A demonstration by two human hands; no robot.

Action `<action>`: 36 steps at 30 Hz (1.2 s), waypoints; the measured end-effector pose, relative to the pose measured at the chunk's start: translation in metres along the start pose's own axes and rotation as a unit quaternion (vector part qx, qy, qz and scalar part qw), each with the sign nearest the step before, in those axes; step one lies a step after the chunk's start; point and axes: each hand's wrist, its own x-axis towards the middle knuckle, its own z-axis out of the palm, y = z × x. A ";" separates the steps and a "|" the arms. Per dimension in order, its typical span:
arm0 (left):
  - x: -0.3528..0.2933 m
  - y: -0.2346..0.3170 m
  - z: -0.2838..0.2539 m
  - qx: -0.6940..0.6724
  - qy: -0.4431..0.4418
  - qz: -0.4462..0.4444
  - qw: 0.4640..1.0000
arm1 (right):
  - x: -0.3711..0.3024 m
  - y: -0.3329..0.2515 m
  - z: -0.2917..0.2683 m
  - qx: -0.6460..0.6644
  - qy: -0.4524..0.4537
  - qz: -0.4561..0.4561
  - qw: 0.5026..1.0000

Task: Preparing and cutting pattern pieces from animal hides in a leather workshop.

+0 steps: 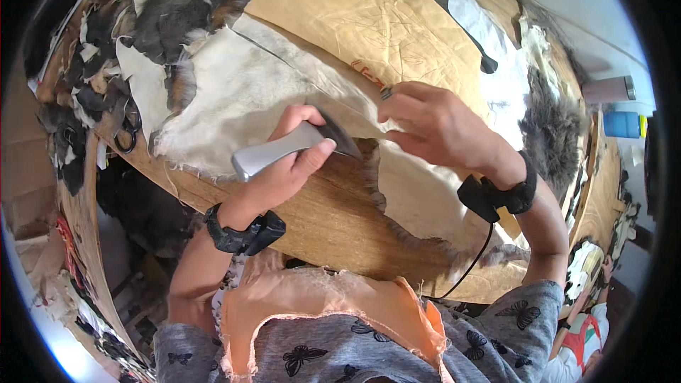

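My left hand [294, 149] is closed round a tool with a smooth silver-grey handle [266, 156] and a dark, flared head [339, 135]. Motion blur keeps me from telling whether that head is a blade or bristles. Beneath it lies a pale hide [234, 85], skin side up, with ragged furry edges. My right hand [440, 124] is over the hide, beside the lower edge of a creased brown paper sheet [369, 14] with red marks. Its fingers are bent together around a small dark, shiny thing [386, 93], too small to name.
Dark and white fur scraps [163, 21] pile up at the left, with black scissor handles [128, 135] among them. Grey fur [550, 128] lies at the right of the wooden table [319, 206]. Beyond it are a blue container [623, 125] and another person [585, 340].
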 end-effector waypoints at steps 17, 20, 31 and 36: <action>0.015 -0.009 0.021 0.035 -0.029 -0.019 0.999 | -0.010 0.039 0.029 -0.123 -0.025 -0.135 0.983; 0.015 -0.008 0.023 0.045 -0.015 -0.009 0.999 | -0.010 0.042 0.030 -0.118 -0.027 -0.150 0.981; 0.014 -0.010 0.029 0.105 -0.014 0.049 0.993 | 0.004 0.032 0.038 -0.086 0.009 -0.111 0.990; 0.015 -0.009 0.028 0.107 -0.003 0.034 0.994 | 0.005 0.029 0.035 -0.082 0.000 -0.104 0.991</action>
